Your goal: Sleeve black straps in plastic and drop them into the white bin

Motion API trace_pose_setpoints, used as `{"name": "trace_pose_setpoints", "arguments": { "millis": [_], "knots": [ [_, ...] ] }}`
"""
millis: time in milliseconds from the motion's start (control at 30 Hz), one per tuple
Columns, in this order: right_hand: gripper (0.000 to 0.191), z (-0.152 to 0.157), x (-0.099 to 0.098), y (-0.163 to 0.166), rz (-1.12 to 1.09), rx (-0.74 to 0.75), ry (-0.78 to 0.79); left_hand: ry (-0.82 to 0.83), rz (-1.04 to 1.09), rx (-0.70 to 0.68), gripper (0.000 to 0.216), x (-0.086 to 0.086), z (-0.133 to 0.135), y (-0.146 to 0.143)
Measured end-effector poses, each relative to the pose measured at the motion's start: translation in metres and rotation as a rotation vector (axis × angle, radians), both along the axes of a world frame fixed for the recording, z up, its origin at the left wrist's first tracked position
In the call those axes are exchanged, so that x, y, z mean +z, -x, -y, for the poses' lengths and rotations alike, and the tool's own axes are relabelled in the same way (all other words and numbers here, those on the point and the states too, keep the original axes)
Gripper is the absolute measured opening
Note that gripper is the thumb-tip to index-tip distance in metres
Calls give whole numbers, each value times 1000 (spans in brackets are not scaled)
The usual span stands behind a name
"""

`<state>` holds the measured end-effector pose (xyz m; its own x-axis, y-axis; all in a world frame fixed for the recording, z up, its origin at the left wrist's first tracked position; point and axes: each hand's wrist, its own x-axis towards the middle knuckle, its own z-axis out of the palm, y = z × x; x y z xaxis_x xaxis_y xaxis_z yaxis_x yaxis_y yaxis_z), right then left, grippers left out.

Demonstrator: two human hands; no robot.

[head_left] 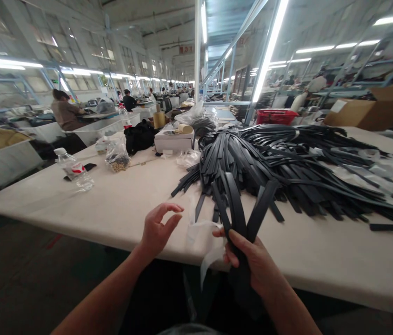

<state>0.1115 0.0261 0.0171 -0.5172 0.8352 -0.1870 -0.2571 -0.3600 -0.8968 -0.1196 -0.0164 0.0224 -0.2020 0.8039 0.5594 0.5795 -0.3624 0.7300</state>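
Pale tabletop [119, 207], black strips [237, 207] tight in right hand [256, 258], fanned forward; left hand [156, 230] half-curled, empty.

Bright tube lights [269, 53] recede into the distance; blurred shapes high on the left wall [16, 32] look like windows [104, 50]. A broad pale table [126, 204] stands over a dark floor [43, 274].

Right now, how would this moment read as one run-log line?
left hand: curled over table | right hand: holding black strips | nearby: strip pile
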Motion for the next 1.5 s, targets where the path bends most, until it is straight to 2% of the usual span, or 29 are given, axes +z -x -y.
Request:
{"name": "trace_pose_setpoints", "arguments": {
  "millis": [133,233,267,367,433,500,600,667,833,1000,1100,1200,1267,1333,1367,1400,1467,1500],
  "knots": [
    [39,-3,7,6,-26,-57,12,98,-118,-235,22,2,22,-19],
    [36,0,3,13,-17,-53,-2,261,-162,-248,52,-8,28,-39],
    [36,2,2,16,-13,-54,-4,328,-167,-247,49,-13,27,-45],
    [38,5,1,19,-1,-63,-12,494,-161,-273,21,-29,26,-55],
    [39,4,2,19,17,-97,-33,571,-54,-296,25,-38,28,-58],
    [38,3,3,19,44,-146,-56,649,167,-359,24,-43,33,-60],
    [35,1,1,18,77,-194,-99,768,499,-481,24,-46,42,-60],
    [33,1,-2,19,88,-216,-130,831,626,-533,28,-47,47,-58],
    [28,2,-5,20,91,-277,-108,928,818,-585,49,-57,60,-53],
    [24,4,-4,19,60,-290,-147,1016,798,-504,33,-66,68,-55],
    [26,8,-6,18,50,-234,-174,1041,645,-484,26,-62,68,-58],
    [30,11,-9,15,50,-176,-158,1066,447,-512,26,-48,68,-56],
    [37,11,-10,12,72,-142,-134,1086,473,-593,25,-33,70,-46],
    [42,9,-12,6,99,-138,-108,1010,595,-625,21,-16,76,-23],
    [43,8,-13,3,110,-142,-102,922,669,-574,21,-6,81,-6],
    [44,6,-15,0,117,-149,-95,796,712,-441,21,4,89,15],
    [45,5,-19,-6,132,-157,-76,472,880,11,35,23,113,66],
    [45,4,-21,-9,136,-161,-64,232,1031,297,48,31,129,95]
  ]
}}
